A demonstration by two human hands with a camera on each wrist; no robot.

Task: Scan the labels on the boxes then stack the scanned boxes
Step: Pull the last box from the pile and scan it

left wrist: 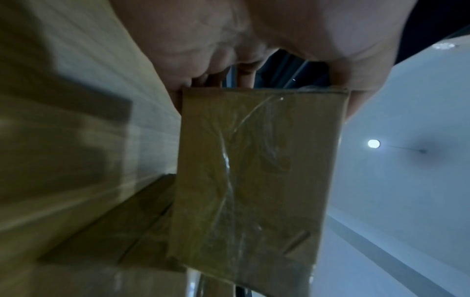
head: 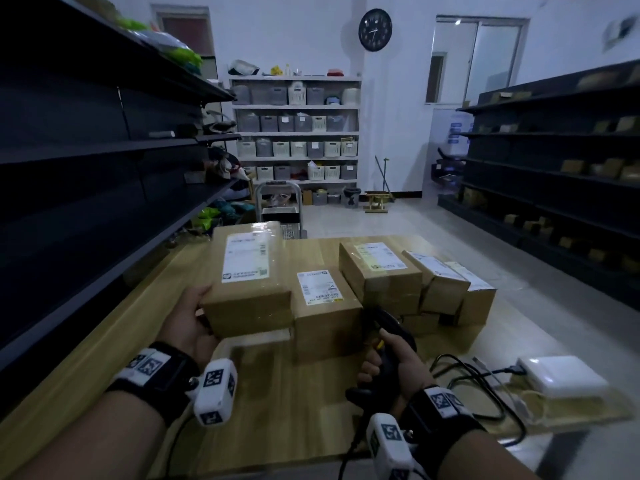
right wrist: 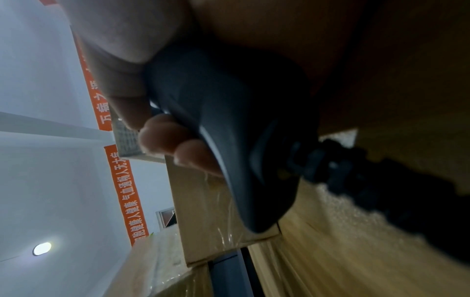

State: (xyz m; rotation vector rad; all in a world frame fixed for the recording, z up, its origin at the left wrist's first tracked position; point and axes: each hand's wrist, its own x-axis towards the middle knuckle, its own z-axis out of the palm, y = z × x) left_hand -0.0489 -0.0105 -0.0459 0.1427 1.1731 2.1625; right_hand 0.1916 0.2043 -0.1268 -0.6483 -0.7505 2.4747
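Gripping the near left corner of a taped cardboard box (head: 249,282), the left hand (head: 188,320) holds it lifted above the wooden table (head: 277,403), label up, thumb on its side. The right hand (head: 391,365) clenches the black scanner (head: 389,327), which points toward a smaller labelled box (head: 323,306) just beside the held one. Three more boxes (head: 415,282) crowd together at the right. A white adapter (head: 561,375) lies near the table's right edge.

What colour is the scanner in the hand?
Black, with a small yellow trigger; the barcode scanner shows best in the head view.
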